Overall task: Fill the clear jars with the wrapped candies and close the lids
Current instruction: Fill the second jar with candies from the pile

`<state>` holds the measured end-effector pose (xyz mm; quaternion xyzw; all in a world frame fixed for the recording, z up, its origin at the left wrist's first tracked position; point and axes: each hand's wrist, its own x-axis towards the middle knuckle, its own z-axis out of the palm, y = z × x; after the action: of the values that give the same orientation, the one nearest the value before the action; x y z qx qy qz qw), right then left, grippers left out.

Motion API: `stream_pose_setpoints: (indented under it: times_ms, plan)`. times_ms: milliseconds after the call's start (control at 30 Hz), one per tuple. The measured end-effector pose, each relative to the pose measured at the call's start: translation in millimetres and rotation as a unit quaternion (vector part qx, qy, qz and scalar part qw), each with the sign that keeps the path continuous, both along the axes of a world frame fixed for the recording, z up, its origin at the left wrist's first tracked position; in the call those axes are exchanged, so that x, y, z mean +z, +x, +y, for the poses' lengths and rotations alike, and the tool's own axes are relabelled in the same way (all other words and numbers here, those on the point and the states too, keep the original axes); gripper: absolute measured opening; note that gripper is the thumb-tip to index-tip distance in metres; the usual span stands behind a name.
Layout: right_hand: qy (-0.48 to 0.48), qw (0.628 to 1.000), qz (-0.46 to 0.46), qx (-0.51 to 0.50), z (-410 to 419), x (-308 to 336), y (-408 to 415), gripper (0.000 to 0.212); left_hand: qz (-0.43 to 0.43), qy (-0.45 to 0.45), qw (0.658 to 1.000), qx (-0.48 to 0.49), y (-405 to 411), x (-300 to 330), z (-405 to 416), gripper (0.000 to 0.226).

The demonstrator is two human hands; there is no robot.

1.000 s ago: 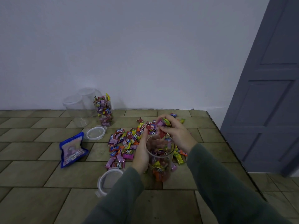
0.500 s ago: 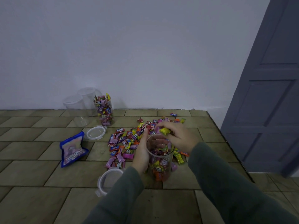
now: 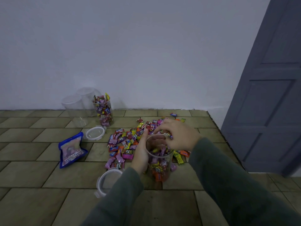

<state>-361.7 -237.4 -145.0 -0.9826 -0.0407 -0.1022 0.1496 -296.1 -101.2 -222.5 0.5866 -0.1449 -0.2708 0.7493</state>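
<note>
Down near the bottom middle of the frame, you're gripping a clear jar (image 3: 160, 162) with your left hand (image 3: 140, 154), fingers curled around its left side and thumb up by the rim. It's standing upright on the tiled floor (image 3: 40, 175), open at the top, and it's looking a bit over half full of wrapped candies in pink, yellow, orange and purple.

Your right hand (image 3: 180, 137) is hovering right over the jar's mouth and the near edge of the candy pile (image 3: 130, 141), with the fingers bent down and bunched together. Can't really tell if they're pinching a candy or just touching the heap.

That pile is spreading out just behind and to the left of the jar, glossy little wrappers, some reading "Relaxa". One clear lid (image 3: 108, 181) is lying flat on the floor just left of your left sleeve, and another lid (image 3: 95, 132) is sitting further back.

Up in the left-center by the white wall, a full jar (image 3: 103, 110) is standing packed to the brim with candies, no lid on it, and two empty jars (image 3: 78, 108) are sitting right beside it. A blue candy bag (image 3: 71, 150) is lying flat at the left.
</note>
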Motion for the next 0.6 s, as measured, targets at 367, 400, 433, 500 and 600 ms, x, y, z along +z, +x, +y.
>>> stream_pose_setpoints:
  times_ms: [367,400,433,500,600]
  plan:
    - [0.266,0.961,-0.004,0.078,5.1,-1.6,-2.3,0.041,-0.013,-0.014,1.0,0.013,-1.8,1.3,-0.6,0.063]
    - [0.276,0.958,-0.024,0.069,1.2,-2.7,-0.5,0.04,-0.016,-0.012,1.0,0.004,-1.1,1.7,-0.7,0.066]
    - [0.286,0.956,-0.04,0.06,-3.2,-4.3,1.7,0.04,-0.019,-0.009,1.0,-0.009,0.0,1.6,-0.7,0.069]
    - [0.311,0.948,-0.049,0.034,-13.4,-9.2,7.3,0.044,-0.032,0.0,0.999,-0.036,2.7,2.4,1.3,0.073]
    - [0.312,0.949,-0.034,-0.032,-32.5,-23.0,17.7,0.035,-0.044,0.007,0.997,-0.063,13.1,0.9,4.7,0.073]
